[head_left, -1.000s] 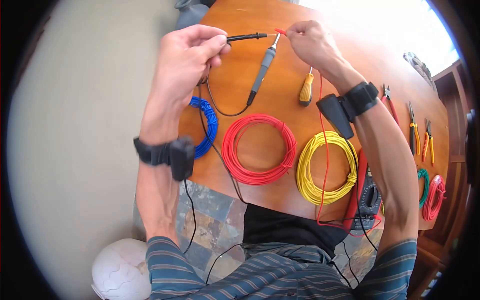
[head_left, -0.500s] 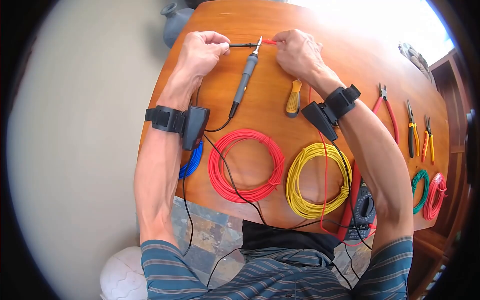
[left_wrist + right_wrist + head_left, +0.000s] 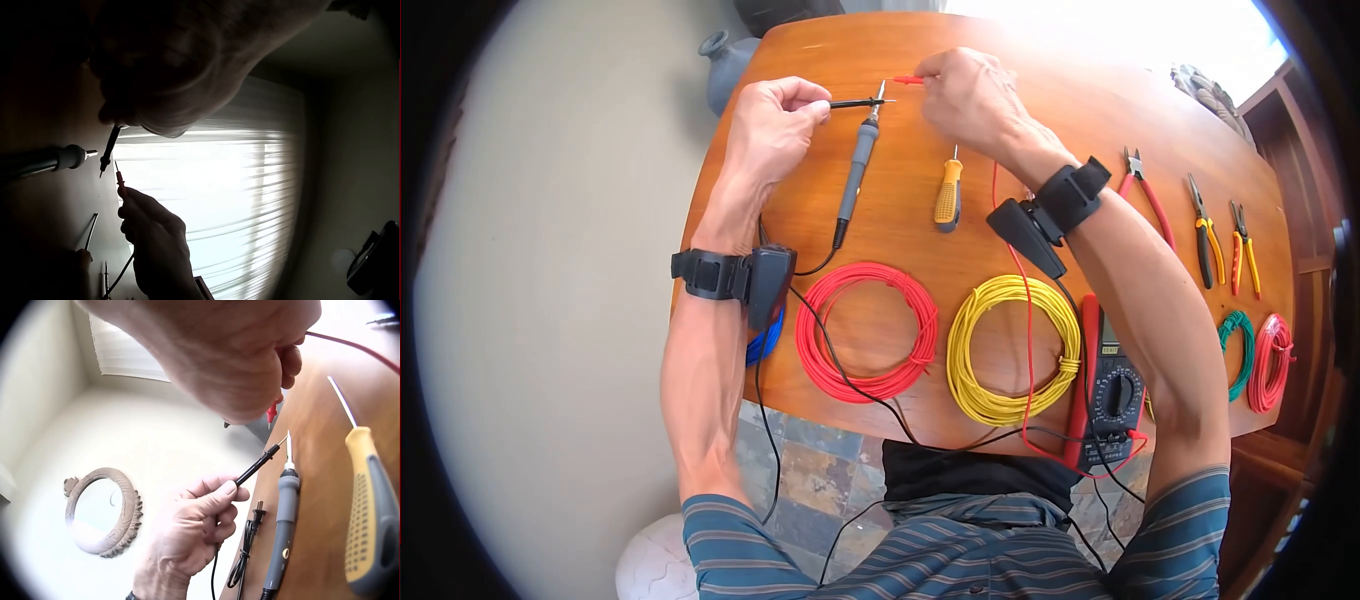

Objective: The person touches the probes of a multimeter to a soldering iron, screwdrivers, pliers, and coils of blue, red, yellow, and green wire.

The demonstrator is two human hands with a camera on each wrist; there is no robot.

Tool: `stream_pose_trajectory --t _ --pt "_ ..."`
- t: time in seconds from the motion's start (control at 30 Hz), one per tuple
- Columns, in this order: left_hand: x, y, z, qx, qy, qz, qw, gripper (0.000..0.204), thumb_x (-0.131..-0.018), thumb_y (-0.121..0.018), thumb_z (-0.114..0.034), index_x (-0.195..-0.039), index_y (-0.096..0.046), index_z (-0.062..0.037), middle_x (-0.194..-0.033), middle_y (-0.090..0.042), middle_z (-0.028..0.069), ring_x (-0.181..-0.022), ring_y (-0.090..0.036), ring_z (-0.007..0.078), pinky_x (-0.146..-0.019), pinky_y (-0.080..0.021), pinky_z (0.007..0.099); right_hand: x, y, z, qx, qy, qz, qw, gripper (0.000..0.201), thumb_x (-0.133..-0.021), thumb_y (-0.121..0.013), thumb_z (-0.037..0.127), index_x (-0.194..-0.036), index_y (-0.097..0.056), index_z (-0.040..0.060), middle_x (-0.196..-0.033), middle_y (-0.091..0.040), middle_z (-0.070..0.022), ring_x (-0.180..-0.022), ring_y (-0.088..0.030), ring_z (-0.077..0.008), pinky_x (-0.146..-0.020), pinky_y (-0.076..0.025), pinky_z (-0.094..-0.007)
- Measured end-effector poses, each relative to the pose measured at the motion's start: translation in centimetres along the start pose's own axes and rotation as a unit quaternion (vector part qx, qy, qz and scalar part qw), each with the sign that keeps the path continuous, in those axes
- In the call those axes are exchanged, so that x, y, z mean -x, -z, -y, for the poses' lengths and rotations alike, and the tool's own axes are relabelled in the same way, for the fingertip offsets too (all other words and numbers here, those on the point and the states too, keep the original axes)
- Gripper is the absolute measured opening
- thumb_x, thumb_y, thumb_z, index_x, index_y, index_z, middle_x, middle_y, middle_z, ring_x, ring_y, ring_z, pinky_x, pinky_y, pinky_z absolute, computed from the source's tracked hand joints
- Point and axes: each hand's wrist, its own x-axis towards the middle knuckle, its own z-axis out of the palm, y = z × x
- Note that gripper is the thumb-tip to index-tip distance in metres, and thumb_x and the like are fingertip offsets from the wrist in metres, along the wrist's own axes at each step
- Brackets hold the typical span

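In the head view my left hand (image 3: 770, 130) pinches a black multimeter probe (image 3: 850, 104) between thumb and fingers, its tip toward the right. Opposite it, my right hand (image 3: 975, 95) holds a red probe (image 3: 908, 80) whose tip points left. Between the hands lies a soldering iron (image 3: 858, 165) with a grey handle, its metal end overlapped by the black probe. In the right wrist view the black probe's tip (image 3: 284, 440) is right at the iron's pointed tip (image 3: 289, 447). The red probe (image 3: 272, 414) is a little above, partly hidden by my right hand.
Nearer me lie a yellow-handled screwdriver (image 3: 948, 195), a red wire coil (image 3: 807, 335), a yellow coil (image 3: 956, 350) and a red-cased multimeter (image 3: 1118, 395). Cutters (image 3: 1135, 170) and pliers (image 3: 1203, 225) lie to the right. Probe leads trail across the table. A grey vase (image 3: 730, 75) stands beyond.
The head view has shifted, so the table things sit further left. The black probe has moved down over the iron's metal shaft; the red tip stays near the iron's point.
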Motion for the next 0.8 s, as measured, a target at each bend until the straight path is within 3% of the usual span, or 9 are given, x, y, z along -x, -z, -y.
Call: stream_pose_trajectory --t 0.13,0.2,0.43,0.5,0.53,0.6,0.73,0.8 --pt "0.6 -1.4 -1.3 0.048 -0.011 0.065 0.997 0.011 -0.094 -0.073 -0.003 -0.102 -0.078 0.0023 -0.082 -0.072 0.0014 -0.073 -0.062 0.0060 -0.064 -0.050 0.0246 0.1 1.8 -1.6 -0.015 -0.070 0.034 0.997 0.031 -0.081 -0.063 0.012 -0.107 -0.081 0.0057 -0.100 -0.078 -0.0201 -0.105 -0.072 -0.0401 -0.099 -0.050 -0.0522" --pt "0.7 -2.9 -1.4 0.058 -0.059 0.103 0.991 0.012 -0.093 -0.074 -0.003 -0.102 -0.079 0.0032 -0.082 -0.072 0.0012 -0.073 -0.062 0.0069 -0.065 -0.051 0.0247 0.6 2.3 -2.4 -0.008 -0.089 0.070 0.994 0.032 -0.084 -0.063 0.013 -0.109 -0.082 0.0075 -0.103 -0.078 -0.0200 -0.105 -0.073 -0.0391 -0.097 -0.053 -0.0503" --pt "0.7 -5.1 -0.8 -0.027 -0.041 0.107 0.993 0.013 -0.093 -0.075 -0.007 -0.102 -0.080 0.0002 -0.081 -0.073 0.0008 -0.074 -0.063 0.0073 -0.068 -0.053 0.0267 2.9 3.7 -4.5 -0.047 -0.120 0.125 0.984 0.033 -0.087 -0.060 0.012 -0.110 -0.083 0.0104 -0.104 -0.079 -0.0188 -0.107 -0.072 -0.0384 -0.098 -0.052 -0.0510" --pt "0.8 -5.1 -0.8 -0.045 -0.038 0.110 0.992 0.013 -0.095 -0.075 -0.007 -0.105 -0.080 -0.0008 -0.084 -0.073 -0.0013 -0.076 -0.061 0.0061 -0.069 -0.052 0.0262 3.6 3.6 -4.9 -0.024 -0.089 0.134 0.987 0.034 -0.088 -0.059 0.012 -0.112 -0.083 0.0105 -0.104 -0.079 -0.0186 -0.107 -0.072 -0.0380 -0.099 -0.051 -0.0514" --pt "0.9 -5.0 -0.9 -0.058 -0.040 0.104 0.992 0.013 -0.095 -0.075 -0.007 -0.105 -0.081 -0.0010 -0.083 -0.072 -0.0018 -0.075 -0.060 0.0061 -0.068 -0.051 0.0262 3.8 3.4 -5.0 -0.025 -0.090 0.134 0.987 0.034 -0.088 -0.059 0.012 -0.112 -0.083 0.0105 -0.104 -0.079 -0.0186 -0.107 -0.072 -0.0380 -0.099 -0.051 -0.0514" --pt "1.0 -4.8 -0.9 -0.072 -0.042 0.097 0.992 0.013 -0.095 -0.075 -0.007 -0.105 -0.081 -0.0013 -0.082 -0.071 -0.0022 -0.074 -0.059 0.0061 -0.067 -0.050 0.0263 4.0 3.3 -4.9 -0.013 -0.046 0.108 0.993 0.035 -0.091 -0.054 0.008 -0.115 -0.079 0.0008 -0.084 -0.074 -0.0221 -0.081 -0.073 -0.0319 -0.080 -0.058 -0.0427" --pt "1.5 -5.0 -1.5 -0.089 -0.061 0.091 0.990 0.013 -0.095 -0.074 -0.007 -0.105 -0.081 -0.0017 -0.080 -0.069 -0.0038 -0.070 -0.056 0.0047 -0.065 -0.047 0.0256 4.0 4.0 -4.8 0.003 -0.030 0.095 0.995 0.033 -0.094 -0.056 0.009 -0.116 -0.078 0.0004 -0.088 -0.075 -0.0217 -0.084 -0.074 -0.0315 -0.083 -0.058 -0.0429" --pt "1.9 -5.0 -2.3 -0.095 -0.060 0.087 0.990 0.013 -0.096 -0.074 -0.007 -0.105 -0.081 -0.0013 -0.079 -0.068 -0.0042 -0.070 -0.055 0.0040 -0.064 -0.046 0.0250 3.9 4.8 -5.1 -0.066 -0.061 0.057 0.994 0.031 -0.098 -0.058 0.012 -0.119 -0.078 0.0006 -0.091 -0.076 -0.0216 -0.088 -0.074 -0.0305 -0.085 -0.058 -0.0425"
